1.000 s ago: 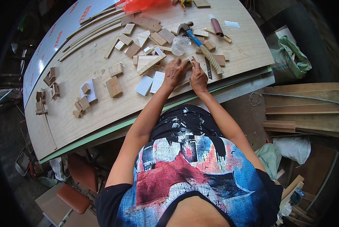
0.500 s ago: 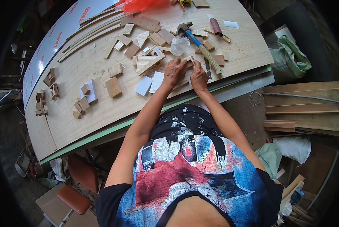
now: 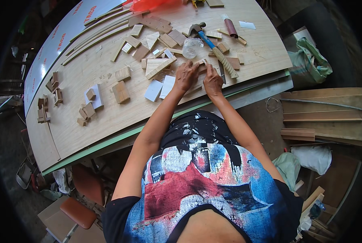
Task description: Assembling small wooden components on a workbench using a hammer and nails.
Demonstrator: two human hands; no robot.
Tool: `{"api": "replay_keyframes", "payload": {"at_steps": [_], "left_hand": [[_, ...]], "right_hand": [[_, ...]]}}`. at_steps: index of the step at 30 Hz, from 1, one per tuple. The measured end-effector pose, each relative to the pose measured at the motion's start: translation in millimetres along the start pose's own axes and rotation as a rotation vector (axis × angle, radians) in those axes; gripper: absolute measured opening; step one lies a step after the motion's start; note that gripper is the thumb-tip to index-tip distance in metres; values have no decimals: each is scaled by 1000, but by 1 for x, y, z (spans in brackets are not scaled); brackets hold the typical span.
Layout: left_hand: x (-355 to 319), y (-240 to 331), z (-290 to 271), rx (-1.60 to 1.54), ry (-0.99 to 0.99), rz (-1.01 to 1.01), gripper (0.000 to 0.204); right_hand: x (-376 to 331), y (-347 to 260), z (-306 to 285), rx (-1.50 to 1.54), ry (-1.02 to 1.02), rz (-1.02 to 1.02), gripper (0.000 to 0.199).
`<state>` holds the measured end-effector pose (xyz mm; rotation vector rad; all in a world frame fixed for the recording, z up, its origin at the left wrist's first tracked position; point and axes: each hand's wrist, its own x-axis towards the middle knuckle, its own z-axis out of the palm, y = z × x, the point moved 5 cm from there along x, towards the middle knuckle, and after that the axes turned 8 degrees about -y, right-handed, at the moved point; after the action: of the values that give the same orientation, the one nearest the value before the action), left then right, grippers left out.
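My left hand (image 3: 186,76) and my right hand (image 3: 212,81) meet over a small wooden piece (image 3: 201,64) near the front edge of a plywood worktable (image 3: 108,117). Both hands press their fingers on it; the piece is mostly hidden under them. Just beyond the hands lie a clear plastic cup (image 3: 191,47) and a hammer (image 3: 207,40) with a blue and striped handle. A triangular wooden offcut (image 3: 156,67) rests to the left of my left hand.
Two white cards (image 3: 160,88) and several wood blocks (image 3: 120,92) lie left of the hands. Long thin strips (image 3: 96,34) run along the far left. Stacked boards (image 3: 326,113) sit at the right, a brown stool (image 3: 78,210) at the lower left.
Both hands stay on the small piece; the fingers shift only slightly. Nothing else on the table has moved.
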<state>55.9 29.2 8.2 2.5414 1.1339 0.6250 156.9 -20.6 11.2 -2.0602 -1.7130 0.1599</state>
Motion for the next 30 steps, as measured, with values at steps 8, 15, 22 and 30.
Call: {"api": "replay_keyframes", "payload": {"at_steps": [8,15,22,30], "left_hand": [[3,-5,-1,-17,7,20,29],[4,-7,-2,-31,-36,24,32],[4,-8,0,-22,-51,4,33],[3,-5,-4,-36,27,68,30]], "right_hand": [[-3,-4,-1,32,41,-78,38],[1,2,2,47,56,-41,22],[3,2,3,85,40,-54,34],[2,5,2,201,148,-158,29]]}}
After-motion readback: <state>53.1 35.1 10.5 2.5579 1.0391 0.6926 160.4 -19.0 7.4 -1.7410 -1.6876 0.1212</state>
